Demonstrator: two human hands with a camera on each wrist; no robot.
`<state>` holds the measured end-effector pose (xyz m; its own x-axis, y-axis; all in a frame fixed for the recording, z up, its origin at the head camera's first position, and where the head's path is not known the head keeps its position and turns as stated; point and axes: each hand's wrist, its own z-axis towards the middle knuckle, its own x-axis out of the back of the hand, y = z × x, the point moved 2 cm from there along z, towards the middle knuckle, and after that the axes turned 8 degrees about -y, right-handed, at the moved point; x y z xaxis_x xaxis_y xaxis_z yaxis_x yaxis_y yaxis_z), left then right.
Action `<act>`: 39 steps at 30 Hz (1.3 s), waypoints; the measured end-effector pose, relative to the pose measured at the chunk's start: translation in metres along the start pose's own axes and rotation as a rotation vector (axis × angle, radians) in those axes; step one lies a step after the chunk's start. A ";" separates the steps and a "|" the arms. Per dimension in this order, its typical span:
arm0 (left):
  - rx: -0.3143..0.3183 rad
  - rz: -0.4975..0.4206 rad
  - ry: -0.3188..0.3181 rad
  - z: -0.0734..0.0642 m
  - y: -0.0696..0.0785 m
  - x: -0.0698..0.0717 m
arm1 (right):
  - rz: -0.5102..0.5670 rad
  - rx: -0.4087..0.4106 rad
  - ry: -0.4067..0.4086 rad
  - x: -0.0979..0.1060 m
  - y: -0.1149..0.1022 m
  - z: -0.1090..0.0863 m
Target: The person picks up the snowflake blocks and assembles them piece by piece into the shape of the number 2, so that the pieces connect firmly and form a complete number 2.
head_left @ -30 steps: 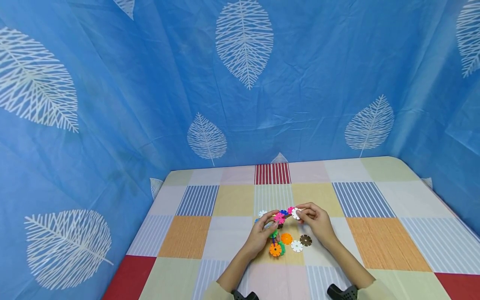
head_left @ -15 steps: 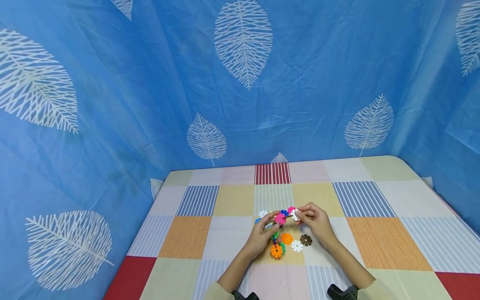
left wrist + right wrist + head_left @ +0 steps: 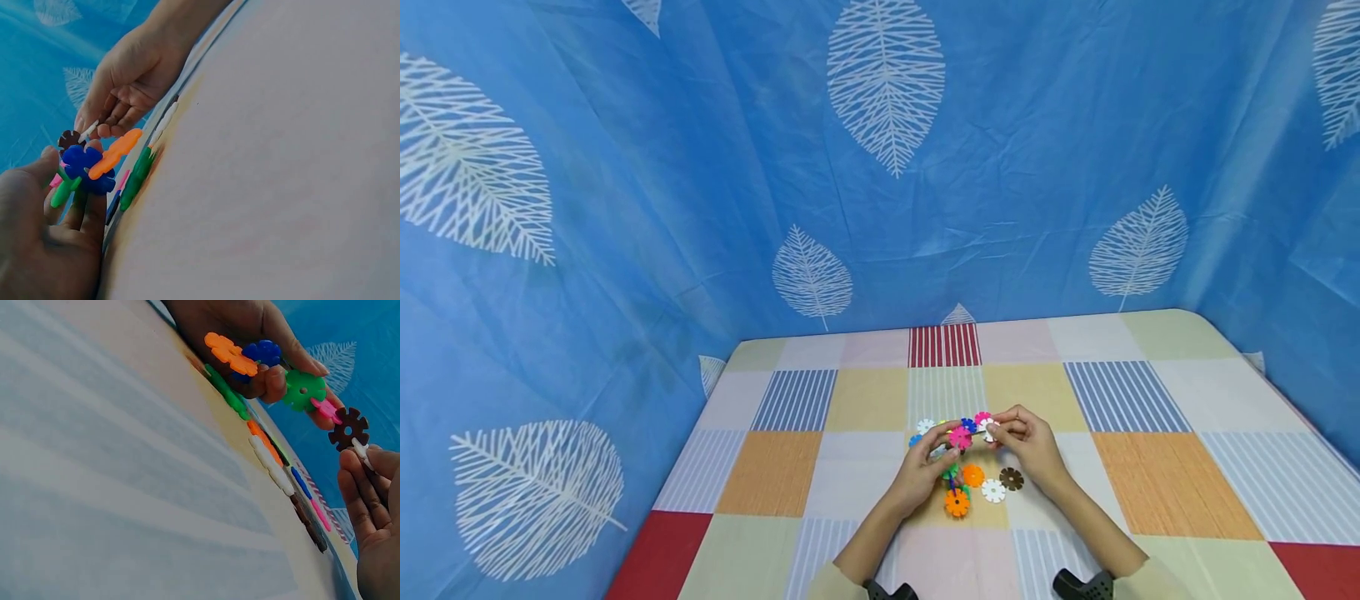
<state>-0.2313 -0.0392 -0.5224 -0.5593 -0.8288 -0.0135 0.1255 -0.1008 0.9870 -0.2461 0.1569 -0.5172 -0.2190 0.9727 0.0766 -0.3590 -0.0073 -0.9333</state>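
Between the two hands, above the counter [image 3: 1176, 396]: a chain of notched discs [image 3: 297, 399] runs through orange, blue, green, pink, dark brown and white.
Left hand [image 3: 917, 473]: its grip holds the chain, thumb against the green disc [image 3: 314, 384].
Right hand [image 3: 1035, 442]: its grip pinches the white end disc [image 3: 360, 447] between thumb and fingers.
White meets brown: the white disc touches the rim of the dark brown disc [image 3: 357, 421]; how deep it sits, I cannot tell.
Loose on the counter, below the chain: an orange disc [image 3: 970, 477], a white disc [image 3: 997, 493] and a brown disc [image 3: 1017, 475] lie in a row, a green disc [image 3: 228, 394] beside them.
Farther off: a pink disc [image 3: 982, 417] and a blue disc [image 3: 967, 426].
Behind everything: blue cloth [image 3: 1022, 167] with white leaves.
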 end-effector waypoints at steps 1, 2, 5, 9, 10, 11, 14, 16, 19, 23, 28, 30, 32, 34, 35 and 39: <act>0.001 -0.009 0.005 0.000 0.001 0.000 | -0.007 0.007 -0.010 0.001 -0.001 0.000; 0.001 -0.027 0.009 0.000 0.001 0.000 | -0.018 0.013 -0.023 0.002 -0.001 0.001; -0.013 -0.100 0.011 0.001 0.001 0.001 | -0.086 0.012 -0.076 0.007 -0.002 0.002; -0.047 -0.178 0.039 0.002 0.000 0.003 | -0.248 -0.073 -0.162 0.019 -0.001 0.002; -0.050 -0.189 0.049 0.002 -0.001 0.004 | -0.291 -0.095 -0.195 0.022 0.000 0.001; -0.054 -0.200 0.058 0.002 -0.002 0.004 | -0.332 -0.118 -0.233 0.026 0.001 0.000; -0.055 -0.239 0.075 0.001 -0.003 0.005 | -0.421 -0.133 -0.358 0.034 0.001 -0.003; -0.052 -0.258 0.079 0.001 -0.003 0.005 | -0.456 -0.120 -0.447 0.038 0.000 -0.004; -0.045 -0.296 0.083 0.001 -0.003 0.006 | -0.490 -0.102 -0.559 0.041 -0.004 -0.004; -0.021 -0.343 0.098 0.002 -0.003 0.006 | -0.531 -0.068 -0.649 0.042 -0.010 -0.004; 0.005 -0.375 0.099 0.003 -0.001 0.007 | -0.555 -0.026 -0.653 0.041 -0.013 -0.003; 0.013 -0.380 0.090 0.004 0.000 0.006 | -0.543 -0.029 -0.644 0.041 -0.014 -0.003; 0.023 -0.388 0.080 0.003 0.000 0.006 | -0.509 -0.041 -0.630 0.041 -0.014 -0.003; 0.037 -0.392 0.076 0.003 0.000 0.005 | -0.458 -0.067 -0.598 0.040 -0.013 -0.003; 0.044 -0.392 0.075 0.003 -0.001 0.005 | -0.432 -0.080 -0.572 0.040 -0.012 -0.003; 0.061 -0.383 0.075 0.002 -0.001 0.004 | -0.351 -0.107 -0.389 0.037 -0.007 -0.001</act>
<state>-0.2353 -0.0410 -0.5234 -0.4945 -0.7759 -0.3918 -0.1308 -0.3792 0.9160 -0.2509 0.1935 -0.5080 -0.4298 0.7547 0.4957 -0.3806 0.3464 -0.8574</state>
